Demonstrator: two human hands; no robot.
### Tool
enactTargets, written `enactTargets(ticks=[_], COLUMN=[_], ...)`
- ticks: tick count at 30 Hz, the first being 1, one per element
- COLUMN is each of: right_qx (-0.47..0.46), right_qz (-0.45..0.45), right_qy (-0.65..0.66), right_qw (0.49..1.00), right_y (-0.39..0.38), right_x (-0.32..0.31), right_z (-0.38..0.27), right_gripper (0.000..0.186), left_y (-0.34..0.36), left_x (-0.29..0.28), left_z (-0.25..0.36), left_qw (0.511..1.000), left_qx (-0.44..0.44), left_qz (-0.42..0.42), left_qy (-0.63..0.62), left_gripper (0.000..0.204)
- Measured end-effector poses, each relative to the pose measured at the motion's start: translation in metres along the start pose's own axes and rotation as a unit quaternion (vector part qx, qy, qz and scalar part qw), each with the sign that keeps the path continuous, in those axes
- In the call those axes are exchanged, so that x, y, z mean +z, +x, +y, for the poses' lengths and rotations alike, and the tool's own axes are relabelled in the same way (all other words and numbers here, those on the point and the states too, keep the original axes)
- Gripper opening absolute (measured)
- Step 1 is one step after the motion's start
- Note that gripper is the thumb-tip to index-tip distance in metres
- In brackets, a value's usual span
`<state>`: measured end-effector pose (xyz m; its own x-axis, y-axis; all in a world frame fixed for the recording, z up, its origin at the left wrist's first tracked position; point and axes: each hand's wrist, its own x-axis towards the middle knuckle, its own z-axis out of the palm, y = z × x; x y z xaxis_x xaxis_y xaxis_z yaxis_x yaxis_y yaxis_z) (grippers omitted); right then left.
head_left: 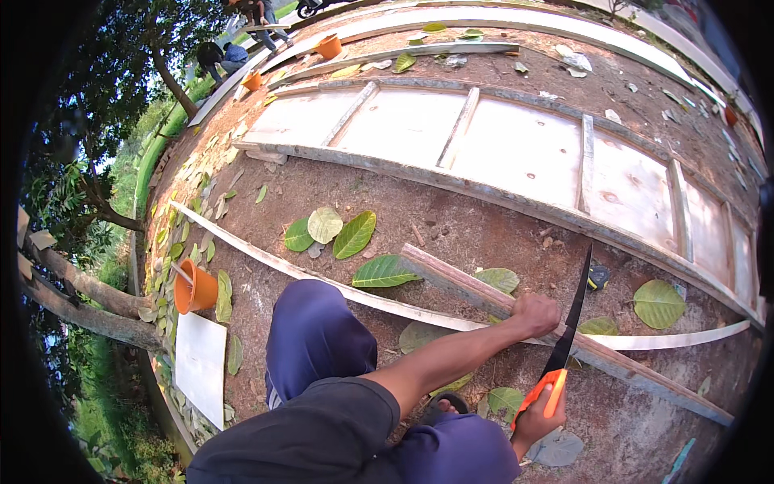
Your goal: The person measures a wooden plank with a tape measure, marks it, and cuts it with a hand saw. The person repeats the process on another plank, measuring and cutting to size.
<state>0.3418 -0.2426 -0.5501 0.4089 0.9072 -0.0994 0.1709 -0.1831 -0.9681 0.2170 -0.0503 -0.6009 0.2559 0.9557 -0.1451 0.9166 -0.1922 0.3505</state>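
My right hand (542, 415) is closed round the orange handle of a hand saw (574, 310). The saw's dark blade crosses a long wooden beam (637, 371) and points away from me. Just left of the blade, my left hand (536, 315) grips the same beam from above, its fingers curled over the wood. The beam slants from the middle of the view down to the lower right, over a thin pale wooden strip (266, 256). Whether the blade's teeth have cut into the wood cannot be made out.
A long framed plywood panel (516, 153) lies beyond the beam. Near it is a tape measure (597, 277). An orange bucket (196, 289) and a white board (201, 363) are at left. Large leaves (355, 234) litter the soil. Other people (232, 56) are far off at upper left.
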Motion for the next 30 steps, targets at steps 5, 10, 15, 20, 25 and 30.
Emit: enactTargets(ticks=[5,10,15,20,25,30], right_qx=[0.007,-0.001,-0.003,-0.052,-0.035,-0.062], right_qz=[0.080,0.099,0.050,0.070,0.057,0.009], right_qy=[-0.007,0.034,0.001,0.029,0.007,0.021], right_qw=[0.997,0.994,0.999,0.996,0.998,0.998], right_y=[-0.018,-0.056,0.029,0.040,0.021,0.010], right_x=[-0.019,-0.040,0.007,0.022,0.027,0.075], right_z=[0.002,0.035,0.011,-0.007,-0.025,-0.044], right_gripper=[0.040,0.038,0.036,0.034,0.040,0.041], left_y=[0.012,0.011,0.013,0.020,0.003,0.000], left_x=[-0.017,-0.026,-0.014,-0.010,-0.040,-0.060], left_z=[0.031,0.037,0.018,0.011,0.001,-0.055], left_qw=[0.995,0.994,0.998,0.998,0.996,0.995], left_qx=[0.007,-0.008,0.015,0.059,0.039,-0.076], left_qz=[-0.094,-0.095,-0.059,-0.014,-0.071,-0.017], left_qy=[-0.040,-0.054,-0.033,0.003,0.040,0.069], left_gripper=[0.030,0.032,0.030,0.025,0.040,0.046])
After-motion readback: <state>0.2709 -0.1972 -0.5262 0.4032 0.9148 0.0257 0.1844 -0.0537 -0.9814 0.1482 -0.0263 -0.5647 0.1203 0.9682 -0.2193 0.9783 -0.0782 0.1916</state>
